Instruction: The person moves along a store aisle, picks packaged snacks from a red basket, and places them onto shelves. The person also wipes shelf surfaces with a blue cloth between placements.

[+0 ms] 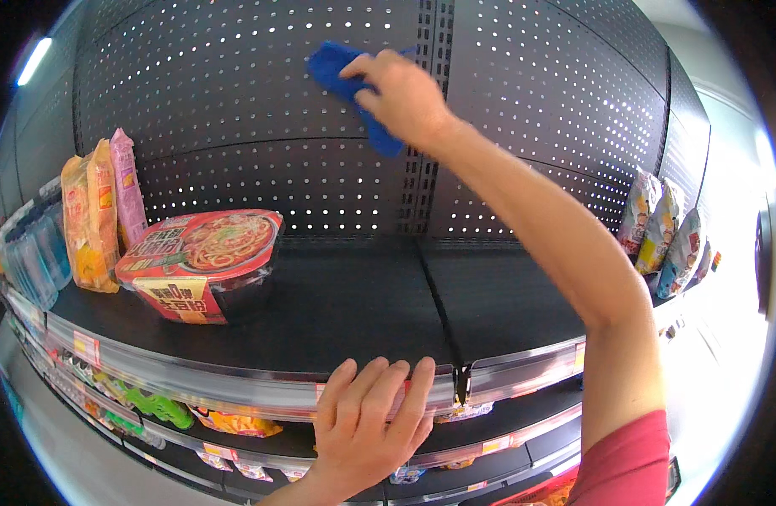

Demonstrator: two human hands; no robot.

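My right hand point(400, 95) is pressed toward the black perforated back panel point(249, 82) and grips a blue cloth point(337, 66). Part of the cloth hangs below the fingers beside the slotted upright point(426, 190). Lower down, my left hand point(369, 417) rests on the clear plastic price rail point(236, 389) along the shelf's front edge, fingers spread and holding nothing. On the black shelf point(350, 303) a red-lidded bowl of instant noodles point(204, 259) sits left of centre, tilted a little. Its lid carries a noodle picture and printed writing.
Orange snack packages point(90, 215) and a pink package point(128, 190) stand at the left, near clear plastic containers point(37, 253). Several upright bags point(660, 228) line the right end. Lower shelves hold green packages point(154, 405) and an orange bag point(239, 422). A red basket point(540, 490) is at bottom right.
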